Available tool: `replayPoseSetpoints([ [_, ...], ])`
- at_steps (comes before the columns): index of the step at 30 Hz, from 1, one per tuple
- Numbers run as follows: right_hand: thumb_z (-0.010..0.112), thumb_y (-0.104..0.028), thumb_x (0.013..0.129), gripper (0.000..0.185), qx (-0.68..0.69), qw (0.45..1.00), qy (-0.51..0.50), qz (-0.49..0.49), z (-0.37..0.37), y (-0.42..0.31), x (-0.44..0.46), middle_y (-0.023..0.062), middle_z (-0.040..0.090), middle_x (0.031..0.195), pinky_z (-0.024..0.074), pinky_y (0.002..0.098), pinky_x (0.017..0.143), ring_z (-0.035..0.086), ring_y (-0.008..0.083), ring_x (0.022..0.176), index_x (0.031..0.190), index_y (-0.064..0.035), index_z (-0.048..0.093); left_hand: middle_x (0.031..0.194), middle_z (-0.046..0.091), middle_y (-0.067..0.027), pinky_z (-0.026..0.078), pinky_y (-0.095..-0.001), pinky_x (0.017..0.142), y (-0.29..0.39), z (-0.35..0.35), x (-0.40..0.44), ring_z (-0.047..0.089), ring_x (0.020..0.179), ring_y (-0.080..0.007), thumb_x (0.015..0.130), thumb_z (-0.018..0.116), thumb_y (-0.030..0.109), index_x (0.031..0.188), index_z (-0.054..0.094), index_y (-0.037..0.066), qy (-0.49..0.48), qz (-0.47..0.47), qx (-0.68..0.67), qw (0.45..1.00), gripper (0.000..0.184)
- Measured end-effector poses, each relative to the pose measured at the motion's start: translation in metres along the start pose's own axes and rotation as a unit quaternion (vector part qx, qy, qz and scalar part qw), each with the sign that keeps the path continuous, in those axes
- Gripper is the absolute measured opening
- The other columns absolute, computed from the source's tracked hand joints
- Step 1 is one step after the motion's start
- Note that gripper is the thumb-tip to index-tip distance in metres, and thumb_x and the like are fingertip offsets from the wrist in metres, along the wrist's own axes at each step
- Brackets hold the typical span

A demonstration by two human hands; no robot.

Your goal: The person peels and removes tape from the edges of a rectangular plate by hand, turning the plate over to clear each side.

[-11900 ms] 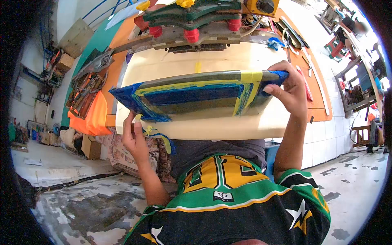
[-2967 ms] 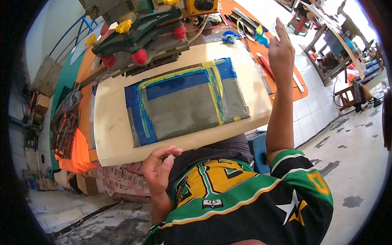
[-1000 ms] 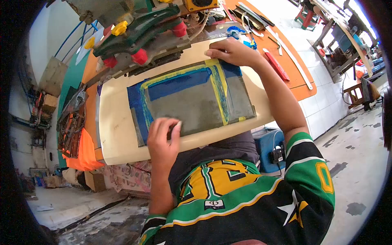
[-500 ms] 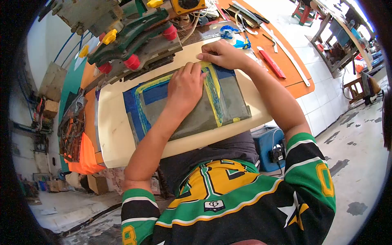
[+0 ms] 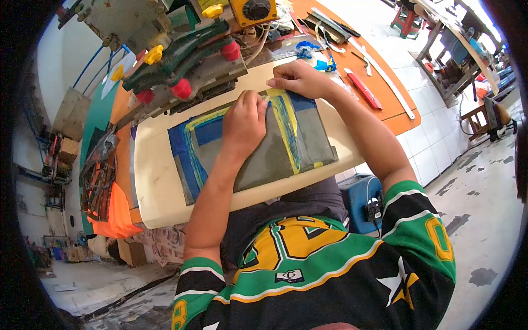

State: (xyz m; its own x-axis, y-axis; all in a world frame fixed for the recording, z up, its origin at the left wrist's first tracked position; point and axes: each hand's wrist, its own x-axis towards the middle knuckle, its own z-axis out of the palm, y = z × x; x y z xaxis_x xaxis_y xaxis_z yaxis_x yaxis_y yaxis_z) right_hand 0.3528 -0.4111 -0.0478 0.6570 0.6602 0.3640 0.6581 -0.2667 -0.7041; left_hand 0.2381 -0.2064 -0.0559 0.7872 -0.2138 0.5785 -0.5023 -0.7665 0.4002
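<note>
A flat grey plate (image 5: 258, 154), edged with blue tape (image 5: 181, 144) and smeared yellow tape (image 5: 287, 129), lies on a cream board (image 5: 157, 181). My left hand (image 5: 243, 124) rests over the plate's upper middle, fingers curled together near a corner of the taped border; what they pinch is hidden. At the plate's top edge, my right hand (image 5: 301, 80) is closed, thumb against the bent index finger, on the end of a yellow tape strip. The two hands are close together but apart.
A green-armed machine with red knobs (image 5: 180, 89) and yellow knobs (image 5: 154, 54) stands beyond the board. To the right on the orange table lie a red cutter (image 5: 363, 89), a white ruler (image 5: 393, 88) and crumpled blue plastic (image 5: 308, 49). Orange cloth (image 5: 115, 212) hangs at left.
My left hand has drawn slightly back and its fingers have curled in more tightly. My right hand has shifted slightly down, staying at the plate's top edge.
</note>
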Motion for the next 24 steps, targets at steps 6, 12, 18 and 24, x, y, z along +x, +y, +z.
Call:
replayPoseSetpoints([
  [6,0.068,-0.039,0.101,0.052,-0.01,1.0,0.002,-0.002,-0.001,-0.001,0.001,-0.0003,0.034,0.06,0.0279,0.036,0.055,0.033,0.0109,0.059,0.069,-0.0024,0.049,0.091,0.064,-0.0186,0.05,-0.0521,0.072,-0.002,-0.005,-0.003,0.064,0.085,-0.0436,0.104,0.057,0.023,0.096,0.055,0.003,0.029,-0.021,0.024,0.999,0.021],
  [12,0.066,-0.043,0.099,0.05,-0.036,0.999,-0.011,0.016,-0.003,0.0,0.001,0.0125,0.048,0.063,0.039,0.0412,0.06,0.045,0.0192,0.061,0.075,0.0012,0.058,0.089,0.066,-0.0191,0.049,-0.0504,0.07,0.0,-0.01,-0.002,0.064,0.082,-0.0444,0.105,0.057,0.023,0.094,0.057,0.002,0.032,-0.043,-0.018,0.998,0.024],
  [18,0.068,-0.039,0.101,0.053,-0.014,1.0,0.005,-0.008,0.001,0.003,0.0,-0.0007,0.033,0.061,0.0269,0.0353,0.054,0.033,0.0106,0.059,0.068,-0.0033,0.046,0.085,0.065,-0.0174,0.05,-0.0483,0.069,0.013,-0.015,-0.001,0.065,0.079,-0.0407,0.103,0.06,0.03,0.092,0.059,0.004,0.013,-0.055,0.017,0.998,0.028],
  [24,0.069,-0.042,0.1,0.054,0.012,1.0,-0.002,0.005,0.0,-0.003,0.0,-0.002,0.034,0.061,0.0268,0.0351,0.054,0.032,0.0107,0.06,0.068,-0.0037,0.047,0.083,0.064,-0.0139,0.052,-0.0468,0.07,0.013,-0.002,-0.001,0.067,0.079,-0.0362,0.098,0.066,0.029,0.086,0.061,0.005,0.027,0.017,0.1,0.994,0.027],
])
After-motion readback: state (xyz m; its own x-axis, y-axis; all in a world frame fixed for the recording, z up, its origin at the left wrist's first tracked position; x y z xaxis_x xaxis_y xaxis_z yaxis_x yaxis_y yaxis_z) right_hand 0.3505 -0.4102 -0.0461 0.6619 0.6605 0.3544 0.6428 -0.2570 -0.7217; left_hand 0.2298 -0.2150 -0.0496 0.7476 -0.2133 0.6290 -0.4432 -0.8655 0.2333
